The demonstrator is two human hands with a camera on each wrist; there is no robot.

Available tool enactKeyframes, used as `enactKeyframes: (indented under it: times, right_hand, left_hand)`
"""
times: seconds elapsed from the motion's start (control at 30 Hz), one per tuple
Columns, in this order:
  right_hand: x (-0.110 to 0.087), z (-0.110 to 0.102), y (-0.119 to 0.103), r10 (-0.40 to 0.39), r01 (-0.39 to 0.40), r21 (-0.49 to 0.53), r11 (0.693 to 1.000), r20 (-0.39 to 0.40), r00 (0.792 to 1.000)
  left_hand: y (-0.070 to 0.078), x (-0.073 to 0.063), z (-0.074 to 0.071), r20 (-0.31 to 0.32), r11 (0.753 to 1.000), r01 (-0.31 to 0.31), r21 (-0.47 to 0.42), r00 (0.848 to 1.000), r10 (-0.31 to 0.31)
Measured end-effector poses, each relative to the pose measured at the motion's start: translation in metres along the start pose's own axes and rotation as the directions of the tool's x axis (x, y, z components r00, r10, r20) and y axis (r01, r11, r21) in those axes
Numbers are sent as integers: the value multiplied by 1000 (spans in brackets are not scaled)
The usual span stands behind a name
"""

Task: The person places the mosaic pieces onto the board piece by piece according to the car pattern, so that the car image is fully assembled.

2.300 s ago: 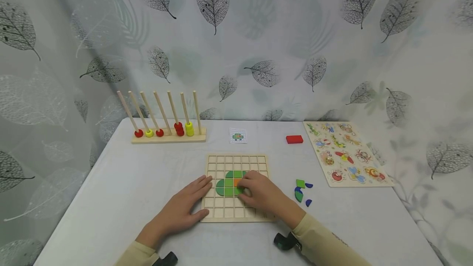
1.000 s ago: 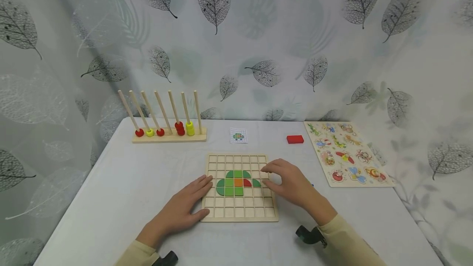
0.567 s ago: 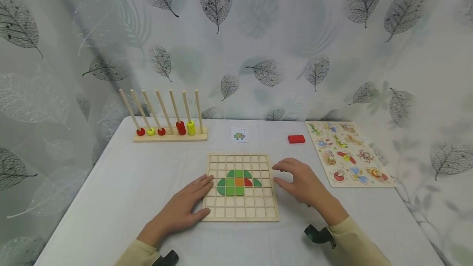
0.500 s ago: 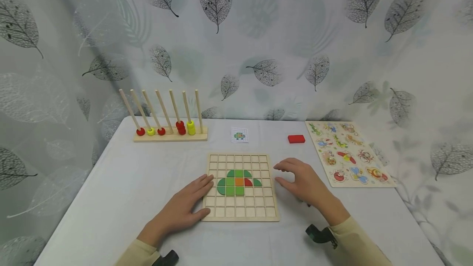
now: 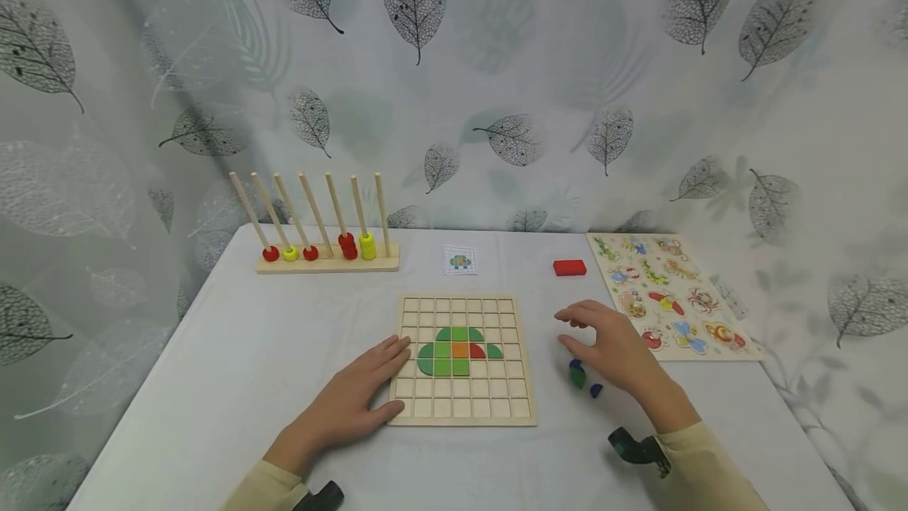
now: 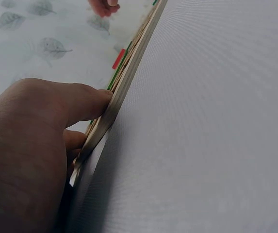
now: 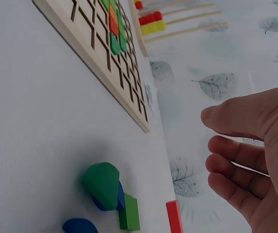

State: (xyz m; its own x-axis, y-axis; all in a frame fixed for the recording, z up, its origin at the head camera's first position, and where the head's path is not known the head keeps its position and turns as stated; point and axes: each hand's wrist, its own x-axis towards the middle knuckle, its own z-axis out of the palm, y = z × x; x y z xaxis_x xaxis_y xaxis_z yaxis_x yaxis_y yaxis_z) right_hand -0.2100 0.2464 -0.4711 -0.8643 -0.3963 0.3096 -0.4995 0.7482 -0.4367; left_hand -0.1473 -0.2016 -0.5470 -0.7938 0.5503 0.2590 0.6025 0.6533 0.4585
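Note:
A wooden grid board (image 5: 463,411) lies on the table, with green, orange and red pieces set into its middle cells. My left hand (image 5: 351,397) rests along the board's left edge, fingers stretched out and thumb at the lower left corner. Right of the board, my right hand (image 5: 613,345) hovers with fingers loosely bent and nothing between them. Beneath it lie loose pieces: a dark green rounded piece (image 5: 578,377) overlapping a blue one, and a blue half-round piece (image 5: 596,390). The right wrist view also shows a green square block (image 7: 129,213), which the hand hides from the head view.
Behind the board lie a small picture card (image 5: 460,260) and a red block (image 5: 570,267). A wooden peg rack (image 5: 328,262) with red and yellow beads stands at the back left. An animal puzzle board (image 5: 667,259) lies at the right.
My right hand has left the board's pieces and moved right, over the loose ones. That uncovers a red piece and a green piece in the grid. The left hand stays put.

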Motion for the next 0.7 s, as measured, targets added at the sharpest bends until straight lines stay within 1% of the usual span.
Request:
enactKeyframes:
  times: [0.17, 0.37, 0.53, 0.7]
  right_hand:
    - [-5, -3, 10, 34, -34, -8, 999, 16, 999]
    - [-9, -5, 21, 103, -101, -26, 994, 82, 991]
    - [-15, -6, 24, 126, -123, -36, 992, 102, 987]
    - [-22, -5, 28, 184, -178, -59, 982, 135, 974]
  left_hand:
    - [1, 0, 0, 1, 1000, -1, -3, 1000, 1]
    - [1, 0, -1, 2, 1000, -2, -6, 1000, 2]
    - [1, 0, -1, 1, 1000, -2, -6, 1000, 2]
    - [2, 0, -2, 0, 1000, -4, -6, 1000, 4]
